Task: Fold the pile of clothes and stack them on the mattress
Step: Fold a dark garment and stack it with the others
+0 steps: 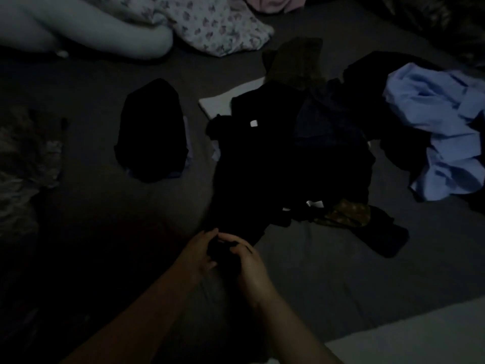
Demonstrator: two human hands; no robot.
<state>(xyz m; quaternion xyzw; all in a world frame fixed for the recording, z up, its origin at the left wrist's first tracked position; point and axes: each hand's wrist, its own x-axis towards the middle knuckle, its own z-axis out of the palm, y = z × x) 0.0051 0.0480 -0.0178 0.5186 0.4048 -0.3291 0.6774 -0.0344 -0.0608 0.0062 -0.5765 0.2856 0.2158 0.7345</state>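
The room is dim. A long black garment (262, 164) lies on the dark mattress (91, 200), stretching from the loose pile (328, 132) toward me. My left hand (200, 249) and my right hand (249, 261) meet at its near end, and both grip the black cloth there between curled fingers. A folded black stack (152, 130) sits to the left of the garment. A crumpled light blue shirt (441, 130) lies at the right of the pile. A patterned brown piece (346, 212) pokes out at the pile's near edge.
A white folded cloth (223, 102) lies behind the pile. A floral pillow (210, 24) and a pale bolster (91, 30) lie at the far edge. A patterned fabric (23, 164) sits at the left. A pale surface (420, 342) shows at the near right.
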